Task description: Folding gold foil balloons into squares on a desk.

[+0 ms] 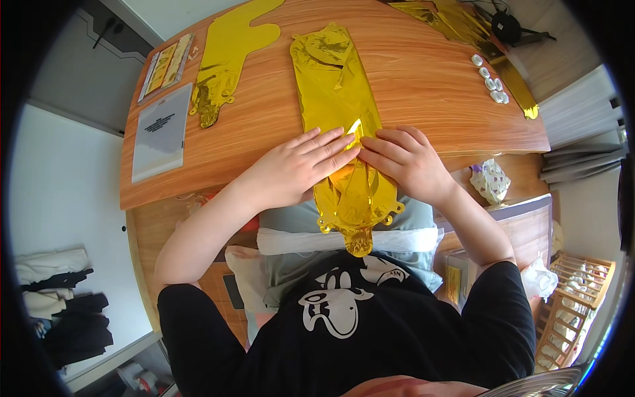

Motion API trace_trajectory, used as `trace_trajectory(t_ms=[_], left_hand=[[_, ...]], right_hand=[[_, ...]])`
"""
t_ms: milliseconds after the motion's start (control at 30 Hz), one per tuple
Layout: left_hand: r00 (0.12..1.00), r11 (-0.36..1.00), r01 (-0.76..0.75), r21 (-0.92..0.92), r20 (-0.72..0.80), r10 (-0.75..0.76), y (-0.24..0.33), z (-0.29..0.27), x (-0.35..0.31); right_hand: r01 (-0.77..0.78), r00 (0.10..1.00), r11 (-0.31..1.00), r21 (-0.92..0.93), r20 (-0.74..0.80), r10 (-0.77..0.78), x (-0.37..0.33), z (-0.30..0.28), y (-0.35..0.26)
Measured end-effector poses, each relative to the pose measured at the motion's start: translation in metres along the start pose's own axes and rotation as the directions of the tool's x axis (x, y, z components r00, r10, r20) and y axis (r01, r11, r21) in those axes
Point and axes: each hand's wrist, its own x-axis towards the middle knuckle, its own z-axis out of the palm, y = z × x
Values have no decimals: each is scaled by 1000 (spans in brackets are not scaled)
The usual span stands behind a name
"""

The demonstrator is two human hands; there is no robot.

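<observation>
in the head view, the gold foil piece (pixel 331 96) lies lengthwise on the table (pixel 423 86), its near end running past the edge and over the person's lap (pixel 281 221). the left hand (pixel 291 169) rests on it from one side, fingers (pixel 336 163) slightly spread and laid flat; the right hand (pixel 415 162) comes from the other, fingers lightly parted, their tips close to the left ones near the middle. both thumbs are mostly hidden, so i cannot tell whether either hand pinches the foil from beneath.

the foil looks very light, thin and limp, with a slick, mirror-like face that would probably slide under dry skin. it seems to crease readily: the far end is crinkled, and folds gather below the hands. a sharp nail or a hard tug could likely tear it. flat fingers with broad, gentle pressure should suit the middle; for lifting, the rounded tab (pixel 359 243) at the near end or the small ringed ears (pixel 397 208) beside it look the kindest places to hold.
</observation>
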Motion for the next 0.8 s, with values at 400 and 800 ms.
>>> trace_trajectory(t_ms=[400,800], left_hand=[[990,1000,-16,14,-142,18,-3,14,0],[991,998,-16,54,-132,23,-7,15,-2]], right_hand=[[-169,972,911,376,-88,216,-5,8,6],[-66,981,947,313,-151,118,-6,9,9]])
